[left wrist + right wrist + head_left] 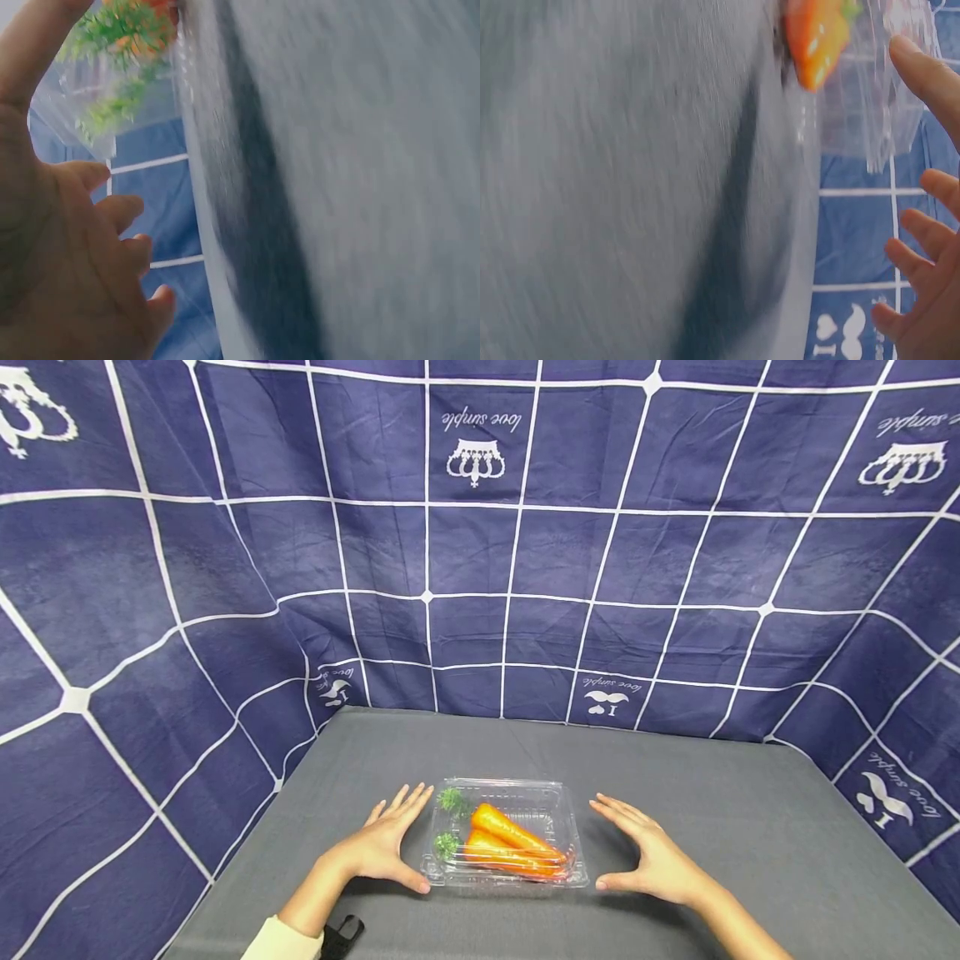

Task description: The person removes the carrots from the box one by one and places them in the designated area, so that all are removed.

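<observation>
A clear plastic clamshell box (506, 793) with its lid down sits on the grey table. Inside it lie orange toy-like carrots (517, 835), their green leafy tops (447, 846) toward the left end. To the left of the box is my left hand (378, 847), fingers spread and thumb near the front left corner. My right hand (656, 860) mirrors it on the other side, fingers extended, with a gap between it and the box. Both palms face the box and neither holds anything. The left wrist view shows the leafy tops (120, 37) close past the thumb.
The grey tabletop (675, 777) spreads out around the box. A dark blue curtain (480, 560) with white grid lines hangs behind and along both sides. A black strap (341, 935) is at the left wrist, beside a pale yellow sleeve (283, 941).
</observation>
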Demonstrator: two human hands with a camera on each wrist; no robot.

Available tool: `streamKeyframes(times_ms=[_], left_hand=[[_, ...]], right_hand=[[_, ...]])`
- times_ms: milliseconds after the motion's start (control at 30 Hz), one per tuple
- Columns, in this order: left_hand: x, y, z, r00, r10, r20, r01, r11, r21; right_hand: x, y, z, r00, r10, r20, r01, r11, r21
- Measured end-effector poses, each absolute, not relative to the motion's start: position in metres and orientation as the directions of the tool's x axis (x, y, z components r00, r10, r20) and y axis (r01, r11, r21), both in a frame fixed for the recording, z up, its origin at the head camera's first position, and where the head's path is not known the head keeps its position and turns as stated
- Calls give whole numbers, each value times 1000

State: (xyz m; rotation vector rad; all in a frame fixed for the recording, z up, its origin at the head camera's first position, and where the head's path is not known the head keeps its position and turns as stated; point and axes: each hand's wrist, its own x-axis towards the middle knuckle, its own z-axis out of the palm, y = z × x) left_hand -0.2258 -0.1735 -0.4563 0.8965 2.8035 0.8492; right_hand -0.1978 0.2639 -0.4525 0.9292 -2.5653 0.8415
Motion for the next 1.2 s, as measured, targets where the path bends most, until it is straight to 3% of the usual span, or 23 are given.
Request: streamKeyframes(times_ms=[167, 400, 567, 1200], left_hand=[[-226, -167, -461, -808, 584, 76, 496, 605, 623], [-230, -158, -471, -816, 577, 2, 408, 573, 711], [-233, -153, -477, -812, 584, 6, 384, 527, 758], [-236, -142, -491, -762, 619, 190, 467, 322, 824]], right_hand=[[-191, 251, -457, -701, -491, 516, -707, 571, -417], [-184, 241, -459, -751, -441, 491, -659, 548, -516], [-184, 238, -464, -733, -441, 518, -680, 486, -548], [-184, 234, -469, -711, -408, 572, -703, 422, -573]])
